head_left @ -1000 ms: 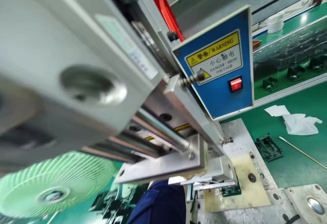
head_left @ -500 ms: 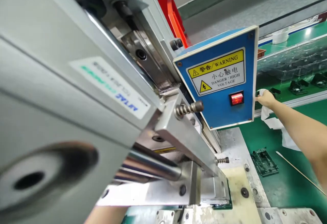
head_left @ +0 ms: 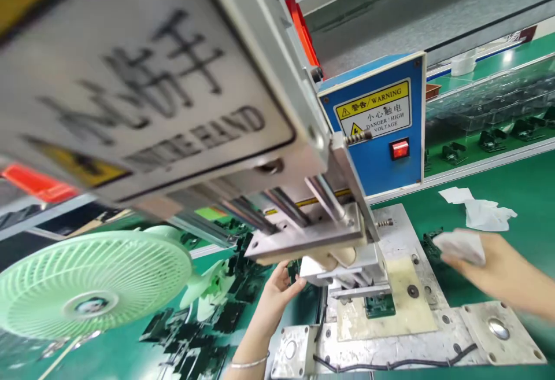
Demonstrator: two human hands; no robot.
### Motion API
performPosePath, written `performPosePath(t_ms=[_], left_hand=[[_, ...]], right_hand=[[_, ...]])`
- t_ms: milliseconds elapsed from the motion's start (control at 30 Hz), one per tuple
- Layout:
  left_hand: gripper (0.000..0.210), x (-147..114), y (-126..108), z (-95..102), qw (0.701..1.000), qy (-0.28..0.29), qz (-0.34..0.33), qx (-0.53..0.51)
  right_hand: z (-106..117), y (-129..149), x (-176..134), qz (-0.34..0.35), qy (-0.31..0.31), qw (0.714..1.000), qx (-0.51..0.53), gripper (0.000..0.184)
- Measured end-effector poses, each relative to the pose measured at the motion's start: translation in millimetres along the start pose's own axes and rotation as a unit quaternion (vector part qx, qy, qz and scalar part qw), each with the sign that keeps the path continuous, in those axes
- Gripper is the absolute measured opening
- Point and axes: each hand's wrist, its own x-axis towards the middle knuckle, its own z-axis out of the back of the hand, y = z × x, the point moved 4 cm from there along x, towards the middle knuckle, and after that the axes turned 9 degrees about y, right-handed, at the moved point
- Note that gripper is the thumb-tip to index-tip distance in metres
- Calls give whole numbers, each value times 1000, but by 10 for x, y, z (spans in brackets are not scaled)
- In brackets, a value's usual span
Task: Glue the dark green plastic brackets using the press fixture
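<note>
My left hand point(head_left: 274, 296) is just left of the press head point(head_left: 347, 267), its fingers curled and its thumb stretched toward the metal. Something dark shows by its fingertips, partly hidden by the press; I cannot make out what it is. My right hand point(head_left: 489, 255) is closed on a folded white wipe point(head_left: 462, 246) over the green bench. Just beyond the wipe lies a black plastic part point(head_left: 430, 243), partly covered by it. Under the press head, a dark green part point(head_left: 380, 306) sits on the cream-coloured plate point(head_left: 410, 310).
A blue high-voltage box point(head_left: 377, 131) with a lit red switch stands behind the press. Crumpled white wipes point(head_left: 489, 215) lie at the right. A green fan point(head_left: 93, 284) and several black parts point(head_left: 195, 342) are at the left. Round buttons point(head_left: 498, 329) flank the base.
My right hand has come back from beside the blue box toward the black part with a wipe. My left hand shows more fully. The view has swung left and back, revealing the fan.
</note>
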Motion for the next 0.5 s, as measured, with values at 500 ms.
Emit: performPosePath(t_ms=[500], left_hand=[[91, -31, 256, -64, 993, 114, -42, 10]], right_hand=[[-319, -451, -615, -167, -63, 984, -12, 48]])
